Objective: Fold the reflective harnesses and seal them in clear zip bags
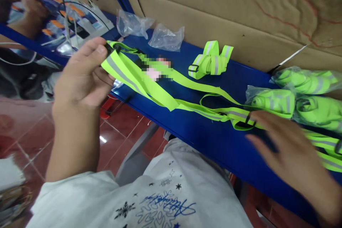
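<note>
My left hand (87, 73) is raised at the left, thumb and fingers closed on the black-buckled end of a neon yellow-green reflective strap (157, 96). From there the strap runs in twisted, overlapping lengths over the blue table towards the right. It has a grey stripe and black plastic sliders. My right hand (290, 153), slightly blurred, is over the strap's other part. Its fingertips are at a black slider there, and the thumb stands apart from the fingers. Whether those fingertips press on the strap is hard to see.
On the blue table (213, 142) lie a coiled reflective strap (211, 62), clear plastic bags (167, 37) and several bagged straps (275, 101). More strap (327, 146) lies beyond my right hand. Cardboard (200, 10) stands behind. Another person's hand (33, 7) shows past the blue frame.
</note>
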`<state>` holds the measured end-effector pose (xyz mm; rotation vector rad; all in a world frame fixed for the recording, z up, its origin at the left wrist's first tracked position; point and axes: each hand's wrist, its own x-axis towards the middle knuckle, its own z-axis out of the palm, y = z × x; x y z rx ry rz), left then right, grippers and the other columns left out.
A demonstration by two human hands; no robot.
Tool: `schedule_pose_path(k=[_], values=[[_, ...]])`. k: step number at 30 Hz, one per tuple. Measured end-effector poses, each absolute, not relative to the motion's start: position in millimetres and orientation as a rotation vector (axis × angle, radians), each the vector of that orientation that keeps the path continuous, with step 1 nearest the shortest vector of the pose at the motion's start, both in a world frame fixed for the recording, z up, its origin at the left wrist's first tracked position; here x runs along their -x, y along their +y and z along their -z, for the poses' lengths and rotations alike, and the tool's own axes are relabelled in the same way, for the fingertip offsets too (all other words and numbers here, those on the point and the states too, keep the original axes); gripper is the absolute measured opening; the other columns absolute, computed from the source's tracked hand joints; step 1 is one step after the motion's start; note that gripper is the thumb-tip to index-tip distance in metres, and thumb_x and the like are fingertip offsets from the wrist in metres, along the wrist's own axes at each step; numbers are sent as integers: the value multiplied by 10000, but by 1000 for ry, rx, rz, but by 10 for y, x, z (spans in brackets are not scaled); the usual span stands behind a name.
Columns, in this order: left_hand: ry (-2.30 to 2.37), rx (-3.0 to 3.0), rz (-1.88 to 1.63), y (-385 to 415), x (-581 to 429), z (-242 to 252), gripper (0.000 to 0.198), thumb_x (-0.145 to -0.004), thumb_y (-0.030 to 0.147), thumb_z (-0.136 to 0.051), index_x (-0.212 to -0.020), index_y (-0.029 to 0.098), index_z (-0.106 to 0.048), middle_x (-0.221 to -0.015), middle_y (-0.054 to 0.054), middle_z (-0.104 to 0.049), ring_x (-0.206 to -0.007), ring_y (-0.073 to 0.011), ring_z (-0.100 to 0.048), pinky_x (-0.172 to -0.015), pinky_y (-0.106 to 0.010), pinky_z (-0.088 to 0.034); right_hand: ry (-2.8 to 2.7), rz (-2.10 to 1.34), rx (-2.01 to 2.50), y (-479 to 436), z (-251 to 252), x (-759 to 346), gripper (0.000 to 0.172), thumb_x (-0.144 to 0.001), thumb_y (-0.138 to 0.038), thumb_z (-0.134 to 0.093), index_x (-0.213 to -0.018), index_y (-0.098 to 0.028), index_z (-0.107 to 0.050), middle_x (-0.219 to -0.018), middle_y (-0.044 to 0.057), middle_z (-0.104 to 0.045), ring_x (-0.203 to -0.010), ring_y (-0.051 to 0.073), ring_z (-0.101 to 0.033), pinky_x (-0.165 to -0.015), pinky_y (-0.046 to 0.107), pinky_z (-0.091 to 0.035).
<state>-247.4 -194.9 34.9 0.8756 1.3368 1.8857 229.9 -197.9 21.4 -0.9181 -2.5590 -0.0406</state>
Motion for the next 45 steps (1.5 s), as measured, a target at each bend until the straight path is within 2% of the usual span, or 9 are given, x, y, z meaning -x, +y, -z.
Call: schedule_pose_path(k=[4, 8, 11, 18, 22, 25, 30, 38, 45], values=[[1230, -848, -1926, -1955, 2399, -354, 370, -735, 123, -829, -1084, 210, -741, -993, 35, -804, -936, -152, -694, -897, -287, -611, -2712, 121, 687, -1811, 164, -1491, 438, -1074, -329, -612, -1434, -80, -603, -1375, 152, -722, -1255, 295, -687, -1100, 464, -513], [1092, -798, -1945, -1931, 2336, -357, 140, -837, 109, -727, -962, 171, -719, -1005, -10, -806, -1050, -160, -706, -1161, -339, -535, -2677, -24, 722, -1613, 374, -1293, 270, -1095, -235, -547, -1301, -122, -680, -1124, 84, -803, -986, 254, -764, -872, 405, -543], [1074, -782, -2000, -1933, 2384, -289, 144, -890, 80, -684, -988, 185, -696, -1041, 0, -799, -1050, -154, -707, -1186, -352, -514, -2634, -226, 828, -1520, 417, -1504, 233, -1108, -208, -486, -1167, -174, -709, -966, 38, -809, -819, 218, -764, -750, 357, -516], [1124, -577, -2053, -1812, 2462, 45, 539, -825, 21, -695, -1293, 251, -561, -1036, 65, -769, -952, -133, -693, -1000, -351, -565, -2563, -675, 1309, -1520, 284, -1989, 303, -1121, -406, -441, -1070, -217, -672, -785, -8, -741, -660, 182, -725, -611, 306, -474], [1183, -613, -2073, -1702, 2329, 237, 651, -740, 107, -822, -1285, 320, -538, -1024, 98, -738, -922, -131, -665, -939, -340, -558, -2640, -770, 1370, -1502, 296, -2139, 365, -1125, -464, -395, -1037, -237, -666, -926, 15, -761, -805, 213, -750, -702, 340, -516], [1177, -670, -2064, -1744, 2202, 236, 691, -691, 113, -857, -1275, 338, -564, -960, 92, -725, -864, -133, -659, -874, -313, -559, -2663, -565, 1326, -1540, 351, -2220, 359, -1125, -477, -410, -1167, -232, -669, -1116, 57, -767, -977, 257, -758, -835, 388, -545], [1164, -736, -1885, -1952, 2112, 79, 583, -711, 146, -755, -1248, 305, -593, -1042, 1, -713, -1023, -233, -731, -869, -354, -591, -2699, -5, 946, -1764, 449, -2242, 499, -1109, -454, -478, -1509, -165, -553, -1379, 176, -679, -1217, 369, -669, -1045, 519, -473], [1309, -632, -1910, -2208, 2154, -20, 495, -695, 187, -666, -1175, 306, -635, -909, 21, -714, -784, -177, -689, -764, -331, -611, -2818, 112, 779, -1969, 576, -2401, 580, -1090, -440, -513, -1601, -169, -476, -1479, 187, -636, -1242, 372, -659, -1105, 549, -460], [1333, -775, -1898, -2317, 2175, 4, 481, -664, 219, -772, -1127, 345, -745, -859, 45, -688, -566, -101, -466, -419, -220, -333, -2778, 26, 950, -2078, 394, -2755, 564, -1058, -393, -620, -1571, -192, -495, -1465, 164, -645, -1310, 337, -637, -1152, 516, -463]])
